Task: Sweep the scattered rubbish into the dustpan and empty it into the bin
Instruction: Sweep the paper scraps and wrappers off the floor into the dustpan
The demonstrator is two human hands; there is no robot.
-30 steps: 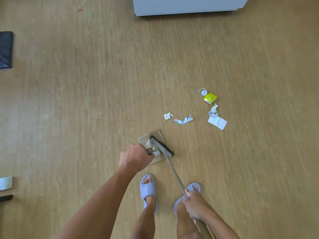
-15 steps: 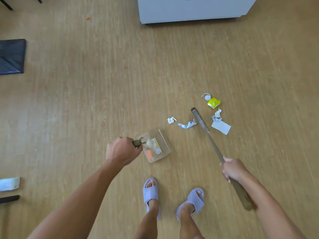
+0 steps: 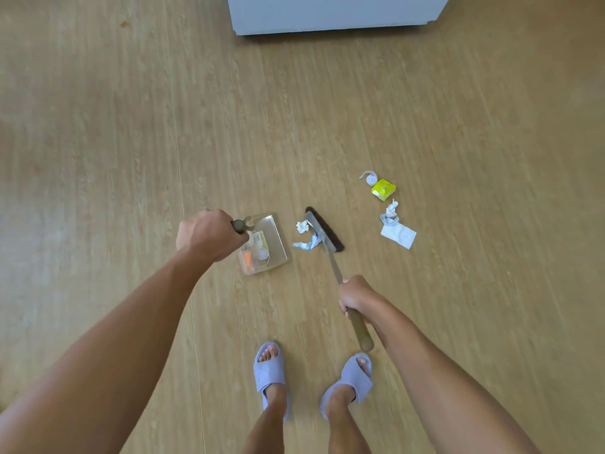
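— Wooden floor point(image 3: 131, 142), yes. How many pieces of rubbish lie on it?

— I count five outside the dustpan. Two are between the dustpan point(image 3: 276, 244) and the broom point(image 3: 324, 229): one small white paper ball point(image 3: 302, 227) and one white and blue wrapper point(image 3: 306, 243), both just beside the brush head. Three more lie well apart to the right: one round white lid point(image 3: 370, 179), one yellow box point(image 3: 383, 189) touching it, and one crumpled white tissue point(image 3: 397, 229).

— And inside the dustpan?

— Some pieces are there already: something orange, something round and white, one printed paper. I cannot count them exactly.

— How are the hands?

— One left hand point(image 3: 209, 235) is closed around the dustpan handle, and the dustpan sits flat on the floor. One right hand point(image 3: 355, 298) is closed around the broom stick; the dark bristles touch the floor.

— Anything else?

— Two feet in two pale purple slippers point(image 3: 270, 370), and one white cabinet point(image 3: 334, 13) at the top edge.
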